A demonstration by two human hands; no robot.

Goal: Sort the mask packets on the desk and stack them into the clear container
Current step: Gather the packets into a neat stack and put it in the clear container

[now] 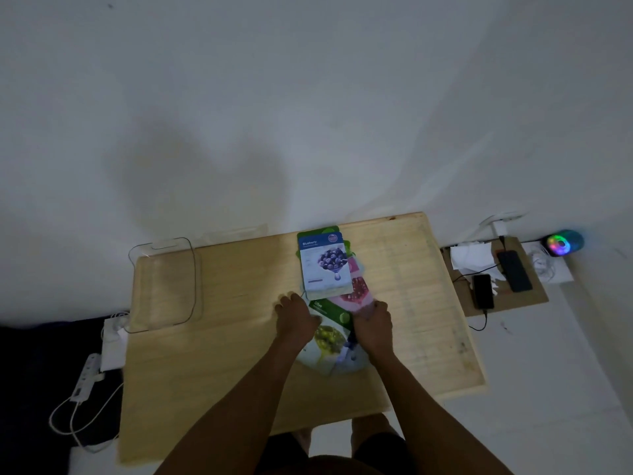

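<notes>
- Head view, work surface: a low wooden desk (212,337) stands against a white wall. The mask packets lie in one loose, overlapping pile at the desk's middle, within reach of both hands, which suits sorting before stacking.
- Head view, packets: the blueberry packet (325,264) lies face up on top at the far end of the pile, with green packet edges showing beneath it. A pink packet (356,292) lies under its near right corner. The olive packet (329,329) lies nearest the person, between the two hands.
- Head view, left hand (295,318): palm down on the left edge of the pile, fingers spread and resting flat. It appears to be steadying or squaring the pile rather than gripping any packet.
- Head view, right hand (373,325): placed on the right edge of the pile, fingers curled over the near end of the pink packet. Whether it is clamped on that packet cannot be told.
- Head view, destination: the clear container (164,286) stands on the far left corner of the desk, well apart from the pile and holding no packets. Judgement: sorting is at an early stage.
- Head view, surroundings: two phones (483,291) on a board lie to the right of the desk, clear of the work.
</notes>
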